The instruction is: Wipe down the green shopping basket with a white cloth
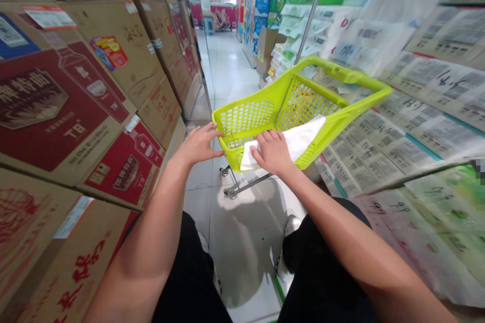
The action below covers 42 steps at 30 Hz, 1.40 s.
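Note:
A lime green plastic shopping basket on wheels stands in a narrow shop aisle in front of me. My left hand rests on its near left corner, fingers stretched over the rim. My right hand presses down on a white cloth lying over the basket's near rim, fingers curled on the cloth. The cloth hangs partly inside the basket. My knees in black trousers show below.
Stacked cardboard boxes with red labels wall the left side. Packs of tissue in printed wrap fill shelves on the right. The basket's grey pole handle rises behind it. White tiled floor runs ahead toward more shelves.

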Motion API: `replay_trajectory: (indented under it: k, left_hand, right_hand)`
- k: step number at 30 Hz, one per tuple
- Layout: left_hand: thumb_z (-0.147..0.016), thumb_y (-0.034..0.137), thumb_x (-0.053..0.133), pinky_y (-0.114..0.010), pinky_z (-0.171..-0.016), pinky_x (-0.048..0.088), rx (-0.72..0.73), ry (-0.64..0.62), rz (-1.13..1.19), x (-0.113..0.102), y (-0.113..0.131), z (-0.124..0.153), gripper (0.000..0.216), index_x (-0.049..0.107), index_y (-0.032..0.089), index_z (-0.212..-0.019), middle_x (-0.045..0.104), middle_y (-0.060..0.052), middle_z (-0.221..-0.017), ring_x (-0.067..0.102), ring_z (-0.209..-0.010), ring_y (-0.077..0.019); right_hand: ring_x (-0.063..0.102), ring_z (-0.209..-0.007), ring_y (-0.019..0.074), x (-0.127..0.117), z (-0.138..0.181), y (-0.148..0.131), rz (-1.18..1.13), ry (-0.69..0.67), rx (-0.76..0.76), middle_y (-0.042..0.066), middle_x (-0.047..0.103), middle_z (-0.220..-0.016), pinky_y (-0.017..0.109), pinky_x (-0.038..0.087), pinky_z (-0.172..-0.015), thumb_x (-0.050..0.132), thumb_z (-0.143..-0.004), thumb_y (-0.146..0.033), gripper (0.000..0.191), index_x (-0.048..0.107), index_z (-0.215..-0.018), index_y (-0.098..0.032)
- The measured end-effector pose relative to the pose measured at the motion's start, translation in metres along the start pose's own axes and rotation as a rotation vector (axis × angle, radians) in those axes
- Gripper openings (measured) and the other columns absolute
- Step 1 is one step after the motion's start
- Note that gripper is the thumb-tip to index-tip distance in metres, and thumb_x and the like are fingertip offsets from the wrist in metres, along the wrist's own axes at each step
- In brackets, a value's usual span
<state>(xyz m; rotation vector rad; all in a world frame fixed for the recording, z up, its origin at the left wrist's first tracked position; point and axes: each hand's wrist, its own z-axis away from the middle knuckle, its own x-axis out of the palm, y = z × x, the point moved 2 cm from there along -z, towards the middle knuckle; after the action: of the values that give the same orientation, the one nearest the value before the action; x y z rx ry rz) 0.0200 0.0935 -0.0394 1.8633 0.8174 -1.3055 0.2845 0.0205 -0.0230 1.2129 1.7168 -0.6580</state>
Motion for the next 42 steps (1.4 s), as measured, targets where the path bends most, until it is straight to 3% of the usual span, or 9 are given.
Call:
replay_trajectory:
  k: [4,10,13,18,22,26,33,42]
  left_hand:
    - [-0.076,0.055,0.077,-0.049,-0.120,0.037,0.020,0.066,0.002,0.003,-0.003,-0.002,0.058,0.066,0.028,-0.126,0.050,-0.012,-0.155,0.050,-0.143,-0.0315]
    - [-0.074,0.055,0.077,-0.045,-0.117,0.042,0.076,0.060,0.125,0.006,-0.005,-0.009,0.055,0.063,0.025,-0.118,0.048,-0.010,-0.154,0.053,-0.137,-0.0300]
    - [-0.071,0.063,0.078,-0.044,-0.115,0.042,0.104,0.016,0.152,0.003,-0.001,-0.010,0.060,0.064,0.026,-0.117,0.052,-0.009,-0.146,0.056,-0.132,-0.0294]
    - [-0.059,0.072,0.083,-0.050,-0.119,0.033,0.086,0.038,0.075,0.000,0.009,-0.011,0.064,0.068,0.026,-0.100,0.060,-0.007,-0.123,0.055,-0.123,-0.0314]
    - [-0.054,0.075,0.083,-0.040,-0.100,0.041,0.129,-0.017,0.083,0.001,0.016,-0.016,0.064,0.063,0.023,-0.086,0.064,-0.004,-0.102,0.059,-0.106,-0.0278]
    - [-0.057,0.074,0.079,-0.034,-0.088,0.038,0.138,-0.140,0.060,-0.003,0.022,-0.017,0.057,0.059,0.023,-0.076,0.068,0.002,-0.083,0.062,-0.091,-0.0223]
    - [-0.054,0.078,0.078,-0.035,-0.080,0.041,0.042,-0.320,-0.098,-0.016,0.027,-0.005,0.059,0.065,0.026,-0.078,0.074,-0.002,-0.081,0.069,-0.085,-0.0271]
    - [-0.061,0.070,0.078,-0.033,-0.072,0.043,0.041,-0.337,-0.096,-0.023,0.038,0.009,0.048,0.074,0.029,-0.085,0.076,-0.002,-0.081,0.071,-0.083,-0.0264]
  right_hand:
    - [0.051,-0.107,0.0317,0.002,-0.004,-0.004,-0.040,-0.029,-0.108,0.013,0.068,-0.110,0.045,0.031,-0.097,0.040,-0.105,-0.050,0.041,0.065,-0.115,-0.019]
    - [0.053,-0.092,0.0272,0.000,-0.006,0.064,-0.018,0.012,0.028,0.009,0.070,-0.089,0.041,0.031,-0.085,0.041,-0.100,-0.033,0.029,0.065,-0.088,-0.022]
    - [0.052,-0.090,0.0269,0.002,-0.004,0.082,0.012,0.062,0.100,0.008,0.069,-0.084,0.041,0.032,-0.085,0.042,-0.098,-0.030,0.028,0.062,-0.081,-0.022]
    - [0.051,-0.100,0.0288,0.004,-0.002,0.074,0.014,0.086,0.176,0.008,0.071,-0.093,0.045,0.031,-0.093,0.038,-0.103,-0.033,0.036,0.067,-0.084,-0.022]
    - [0.049,-0.107,0.0298,0.000,0.002,0.066,-0.003,0.105,0.179,0.010,0.070,-0.108,0.046,0.032,-0.098,0.036,-0.106,-0.039,0.042,0.073,-0.098,-0.023]
    - [0.048,-0.108,0.0293,-0.002,0.004,0.062,-0.054,0.088,0.137,0.010,0.068,-0.112,0.047,0.032,-0.100,0.035,-0.107,-0.041,0.043,0.074,-0.102,-0.024]
    - [0.049,-0.112,0.0299,0.000,-0.002,0.052,-0.080,0.073,0.087,0.011,0.065,-0.117,0.046,0.033,-0.105,0.035,-0.107,-0.040,0.041,0.072,-0.108,-0.023]
    - [0.045,-0.136,0.0306,0.006,-0.009,0.048,-0.166,0.093,0.131,0.014,0.062,-0.136,0.051,0.020,-0.124,0.034,-0.107,-0.037,0.045,0.060,-0.139,-0.019]
